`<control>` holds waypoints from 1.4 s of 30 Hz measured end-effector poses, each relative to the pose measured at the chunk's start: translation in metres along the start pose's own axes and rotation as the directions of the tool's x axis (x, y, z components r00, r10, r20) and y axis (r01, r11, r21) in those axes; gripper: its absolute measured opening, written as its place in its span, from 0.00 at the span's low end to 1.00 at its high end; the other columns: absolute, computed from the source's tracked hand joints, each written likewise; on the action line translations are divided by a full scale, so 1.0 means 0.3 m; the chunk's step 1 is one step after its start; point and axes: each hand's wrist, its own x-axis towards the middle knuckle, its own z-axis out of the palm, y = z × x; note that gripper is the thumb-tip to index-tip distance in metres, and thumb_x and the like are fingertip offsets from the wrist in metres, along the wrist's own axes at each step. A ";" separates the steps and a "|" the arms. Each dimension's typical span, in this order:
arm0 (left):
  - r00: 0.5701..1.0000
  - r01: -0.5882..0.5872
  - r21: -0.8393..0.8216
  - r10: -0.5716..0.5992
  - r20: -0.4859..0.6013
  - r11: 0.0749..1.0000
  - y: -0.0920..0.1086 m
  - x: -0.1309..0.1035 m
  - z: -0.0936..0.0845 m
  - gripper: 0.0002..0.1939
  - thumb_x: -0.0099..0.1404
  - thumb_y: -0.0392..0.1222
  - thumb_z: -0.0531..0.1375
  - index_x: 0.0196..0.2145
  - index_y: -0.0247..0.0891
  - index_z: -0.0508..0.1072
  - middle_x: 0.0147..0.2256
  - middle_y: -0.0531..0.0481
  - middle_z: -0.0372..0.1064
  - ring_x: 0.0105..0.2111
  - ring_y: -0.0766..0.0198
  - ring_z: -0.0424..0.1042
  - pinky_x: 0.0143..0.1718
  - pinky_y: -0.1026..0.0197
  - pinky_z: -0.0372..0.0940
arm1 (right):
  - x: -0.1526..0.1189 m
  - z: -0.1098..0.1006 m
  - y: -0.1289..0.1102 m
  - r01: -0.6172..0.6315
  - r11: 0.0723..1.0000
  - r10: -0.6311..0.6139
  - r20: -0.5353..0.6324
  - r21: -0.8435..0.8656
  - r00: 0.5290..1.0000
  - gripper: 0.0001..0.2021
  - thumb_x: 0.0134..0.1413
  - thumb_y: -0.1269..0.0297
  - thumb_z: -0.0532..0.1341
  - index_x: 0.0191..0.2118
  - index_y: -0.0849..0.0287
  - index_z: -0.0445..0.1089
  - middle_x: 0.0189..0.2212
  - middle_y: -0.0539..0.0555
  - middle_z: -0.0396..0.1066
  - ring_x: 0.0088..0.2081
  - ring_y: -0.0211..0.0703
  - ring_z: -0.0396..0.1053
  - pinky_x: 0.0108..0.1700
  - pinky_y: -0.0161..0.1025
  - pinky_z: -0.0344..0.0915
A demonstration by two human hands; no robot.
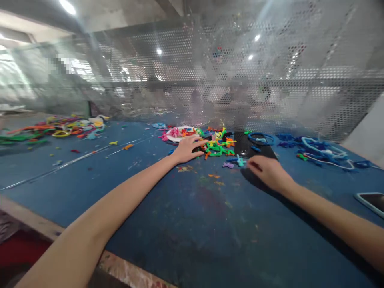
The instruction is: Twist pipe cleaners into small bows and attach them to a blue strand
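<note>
My left hand (188, 149) reaches over the left edge of a pile of bright, fuzzy twisted pieces (220, 149) in green, yellow and orange. Its fingers are stretched out and apart. Behind it, a white round plate (177, 138) carries pink and red pieces. My right hand (267, 171) is closed, low over the table, with its fingers curled inward; whether they hold anything is hidden. Just left of its fingertips lie a light-blue twisted piece (241, 161) and a purple one (228, 165). A black flat panel (243, 146) lies beyond that hand.
Blue and white rings (327, 150) with dark-blue pieces lie at the right, and a phone (372, 202) rests nearer. Another colourful heap (69, 128) sits at the far left of the blue table (192, 224). A perforated metal screen (210, 76) rises along the back.
</note>
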 end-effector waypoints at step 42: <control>0.986 0.103 -0.030 -0.099 0.134 0.994 0.134 0.247 0.149 0.36 0.59 0.61 0.59 0.60 0.40 0.61 0.60 0.37 0.57 0.60 0.42 0.55 0.59 0.44 0.51 | 0.011 0.075 -0.020 0.033 0.996 -0.049 0.191 0.087 0.980 0.08 0.63 0.67 0.51 0.34 0.58 0.65 0.32 0.52 0.69 0.33 0.42 0.68 0.35 0.37 0.62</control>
